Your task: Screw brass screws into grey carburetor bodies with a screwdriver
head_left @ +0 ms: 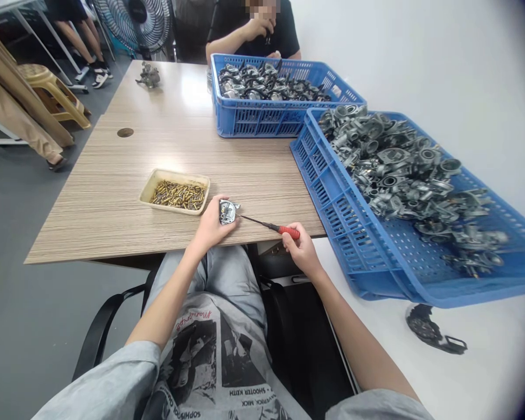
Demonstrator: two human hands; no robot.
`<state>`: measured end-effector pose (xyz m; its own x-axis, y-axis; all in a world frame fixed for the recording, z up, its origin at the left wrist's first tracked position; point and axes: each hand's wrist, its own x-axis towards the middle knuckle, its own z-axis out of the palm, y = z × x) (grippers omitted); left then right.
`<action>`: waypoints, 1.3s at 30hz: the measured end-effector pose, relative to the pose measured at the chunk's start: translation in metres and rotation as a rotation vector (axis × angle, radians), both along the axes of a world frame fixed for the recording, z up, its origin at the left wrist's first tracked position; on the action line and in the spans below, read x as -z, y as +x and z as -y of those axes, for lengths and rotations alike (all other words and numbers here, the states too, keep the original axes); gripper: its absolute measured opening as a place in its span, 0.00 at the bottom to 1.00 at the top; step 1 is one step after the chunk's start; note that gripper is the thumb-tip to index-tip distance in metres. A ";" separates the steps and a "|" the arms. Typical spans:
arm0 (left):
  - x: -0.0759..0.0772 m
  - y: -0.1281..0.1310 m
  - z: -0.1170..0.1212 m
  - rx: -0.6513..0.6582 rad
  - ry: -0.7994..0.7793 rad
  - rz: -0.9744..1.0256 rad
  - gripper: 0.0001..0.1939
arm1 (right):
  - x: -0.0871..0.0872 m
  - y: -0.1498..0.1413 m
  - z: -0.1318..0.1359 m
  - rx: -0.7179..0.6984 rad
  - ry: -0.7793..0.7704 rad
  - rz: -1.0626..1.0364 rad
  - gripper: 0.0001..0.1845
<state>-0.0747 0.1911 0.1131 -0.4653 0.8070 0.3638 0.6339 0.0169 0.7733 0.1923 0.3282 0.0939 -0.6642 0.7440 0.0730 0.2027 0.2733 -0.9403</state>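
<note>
My left hand (212, 224) grips a small grey metal part (228, 212) at the near edge of the wooden table (114, 192). In my right hand (301, 248) is a red-handled screwdriver (271, 226), fingers wrapped round the handle. Its thin shaft runs left and the tip touches the metal part. Just left of the part sits a shallow cream tray (175, 175) holding several small brass screws.
A blue crate (332, 198) full of grey metal castings sits at my right, tilted over the table edge. A second blue crate (262, 119) of darker parts stands behind it, with a seated person beyond. A lone metal part (149, 76) lies far left. A fan and stools stand at the back.
</note>
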 end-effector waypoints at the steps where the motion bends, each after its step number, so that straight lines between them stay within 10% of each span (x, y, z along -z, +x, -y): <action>1: 0.000 0.000 0.000 0.002 0.001 -0.001 0.29 | 0.000 0.000 0.000 0.002 0.004 0.000 0.20; 39: 0.000 -0.001 0.000 0.011 0.008 -0.002 0.28 | -0.004 0.000 -0.001 -0.055 -0.008 -0.032 0.20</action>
<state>-0.0757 0.1906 0.1127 -0.4552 0.8094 0.3709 0.6358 0.0038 0.7719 0.1921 0.3295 0.0980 -0.7017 0.7068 0.0890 0.1577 0.2759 -0.9482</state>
